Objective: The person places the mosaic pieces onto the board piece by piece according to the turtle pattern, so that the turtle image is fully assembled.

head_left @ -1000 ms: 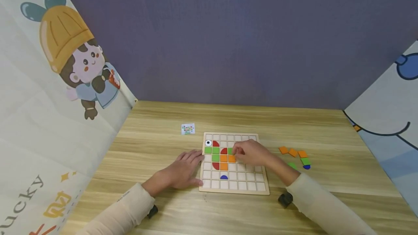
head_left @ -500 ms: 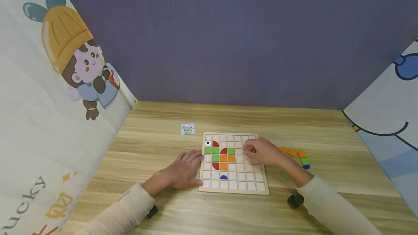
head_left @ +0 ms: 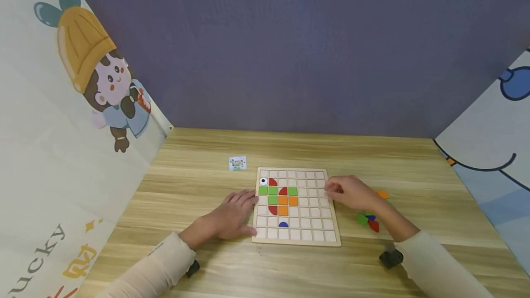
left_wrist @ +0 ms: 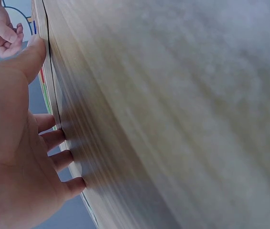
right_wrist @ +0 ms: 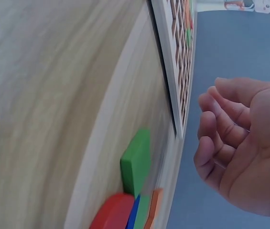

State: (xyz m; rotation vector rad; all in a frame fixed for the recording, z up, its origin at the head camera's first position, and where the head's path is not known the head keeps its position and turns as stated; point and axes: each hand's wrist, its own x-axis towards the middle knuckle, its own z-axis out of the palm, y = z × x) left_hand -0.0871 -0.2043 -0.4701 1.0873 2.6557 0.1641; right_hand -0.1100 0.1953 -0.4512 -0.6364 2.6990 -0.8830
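Observation:
A wooden grid board [head_left: 298, 243] lies on the table with coloured pieces set in some cells. Among them are a white eye piece [head_left: 263, 181], green squares [head_left: 273, 199], orange squares [head_left: 283, 210], red quarter-rounds [head_left: 273, 210] and a blue half-round [head_left: 283, 225]. My left hand [head_left: 232, 215] rests flat at the board's left edge, thumb and fingers touching it. Just beyond the right edge hovers my right hand [head_left: 352, 192], its fingers loosely curled. In the right wrist view nothing shows between that hand's thumb and fingers [right_wrist: 218, 117].
Loose pieces lie right of the board, partly behind the right forearm: a green one [head_left: 362, 219], a red one [head_left: 374, 226], a blue one [head_left: 371, 218] and an orange one [head_left: 383, 194]. A small printed card [head_left: 238, 163] lies beyond the board's upper left.
My right hand has moved right, off the board, uncovering a green square beside a red quarter-round. The shifting forearm reveals loose red and blue pieces and covers others. My left hand stays put.

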